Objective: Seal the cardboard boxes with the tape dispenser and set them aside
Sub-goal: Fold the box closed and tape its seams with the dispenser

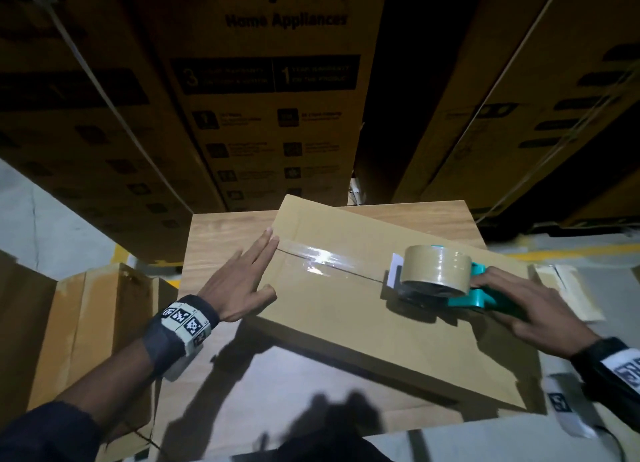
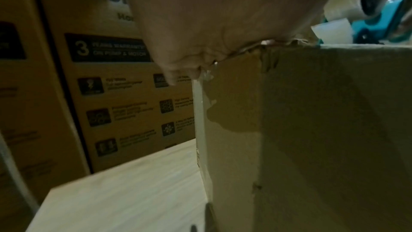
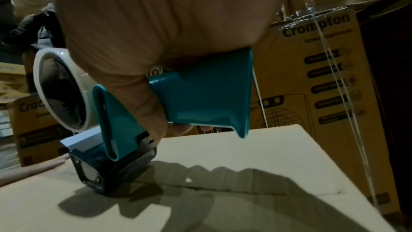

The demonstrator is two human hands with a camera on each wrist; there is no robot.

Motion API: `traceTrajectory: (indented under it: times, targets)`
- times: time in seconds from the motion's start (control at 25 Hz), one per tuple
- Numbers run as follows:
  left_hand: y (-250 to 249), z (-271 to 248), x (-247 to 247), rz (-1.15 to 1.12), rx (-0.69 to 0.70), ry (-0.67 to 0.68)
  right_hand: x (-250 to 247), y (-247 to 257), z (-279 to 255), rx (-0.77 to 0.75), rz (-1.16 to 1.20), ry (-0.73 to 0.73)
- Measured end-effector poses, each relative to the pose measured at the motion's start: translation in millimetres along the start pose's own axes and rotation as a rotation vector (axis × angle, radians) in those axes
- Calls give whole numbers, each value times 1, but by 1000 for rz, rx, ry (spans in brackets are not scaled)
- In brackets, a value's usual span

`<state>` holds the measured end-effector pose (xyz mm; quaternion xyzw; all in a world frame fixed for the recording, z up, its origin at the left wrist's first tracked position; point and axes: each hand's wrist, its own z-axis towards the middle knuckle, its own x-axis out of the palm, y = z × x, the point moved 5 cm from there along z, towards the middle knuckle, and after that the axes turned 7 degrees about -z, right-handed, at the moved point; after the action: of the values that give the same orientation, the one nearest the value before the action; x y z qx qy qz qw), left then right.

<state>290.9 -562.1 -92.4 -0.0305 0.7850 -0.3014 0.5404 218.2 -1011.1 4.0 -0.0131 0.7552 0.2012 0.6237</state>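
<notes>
Behind the work, tall stacked cartons (image 1: 270, 108) carry dark print: "Home Appliances" in the head view, "3 YEARS WARRANTY ON PUMP & MOTOR" in the left wrist view, and the brand "Crompton" on a carton in the right wrist view; the smaller icon captions are too blurred to read. Closer in, a plain cardboard box (image 1: 363, 319) lies flat on a wood-grain table (image 1: 221, 233), turned slightly so its long axis runs from the far left down toward the near right. Along its centre seam a strip of clear tape (image 1: 322, 259) glints, running from the box's left end toward the tape dispenser (image 1: 446, 285). That dispenser, teal with a tan roll of tape upright on it, sits on the box top over the seam, its front end toward the left and its handle trailing to the right. The right hand (image 1: 530, 309) comes in from the right with its fingers wrapped round the teal handle. The left hand (image 1: 239, 281) lies palm-down at the box's left edge, fingers straight and together, tips on the taped end, thumb spread against the near side. Both wrists wear bands with black-and-white square markers.
</notes>
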Motion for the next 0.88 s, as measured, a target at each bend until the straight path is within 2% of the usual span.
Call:
traceTrajectory:
  times: [0.12,0.24,0.4,0.56,0.64,0.68,0.8,0.88]
  targets:
    - [-2,-2,0,-380,-6,4,9,-7,2,-22,19,10]
    - [0,-3,5,-611,-81,10,10,-6,2,-31,34,19]
    - [5,-5,6,-661,-150,-26,7,-4,3,-50,41,3]
    - [21,-4,14,-724,-319,18,4,-4,4,-52,31,-1]
    - [16,-6,10,-667,-327,59,6,-6,5,-60,41,19]
    - [8,-7,5,-588,-287,21,6,-7,5,-64,48,28]
    - [-24,-6,-8,-124,-122,-266,7,-8,5,-65,50,38]
    - [-42,3,1,134,-62,-247,9,-10,6,-56,62,46]
